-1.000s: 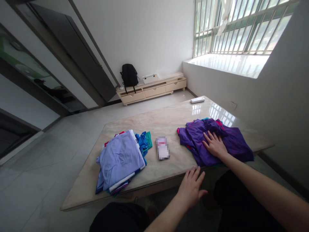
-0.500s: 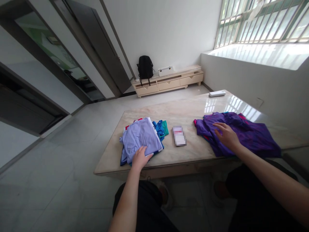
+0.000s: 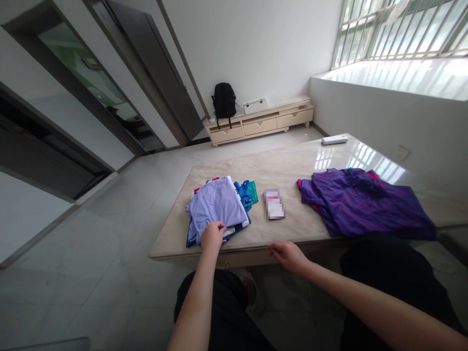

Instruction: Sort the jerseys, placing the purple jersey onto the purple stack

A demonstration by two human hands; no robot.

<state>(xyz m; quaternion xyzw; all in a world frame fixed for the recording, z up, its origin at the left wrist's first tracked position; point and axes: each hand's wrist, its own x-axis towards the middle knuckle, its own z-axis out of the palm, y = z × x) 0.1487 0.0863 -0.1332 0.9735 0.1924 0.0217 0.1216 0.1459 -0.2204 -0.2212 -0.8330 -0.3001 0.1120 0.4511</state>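
On a marble worktop [image 3: 292, 165], the left hand [image 3: 213, 235] pinches the near edge of a lavender folded shirt [image 3: 218, 204], its length running away from the person; the right hand [image 3: 288, 254] rests loosely curled, empty, at the worktop's edge.

Glossy, seemingly marble table [image 3: 292, 168]; soft matt cloth in lilac stack [image 3: 218, 204] and purple pile [image 3: 365, 202].

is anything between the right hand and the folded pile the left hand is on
Nothing visible blocks it. The left hand rests on the light blue top garment of the folded pile. The right hand is at the table's near edge, with only bare tabletop between. The small packet lies farther back.
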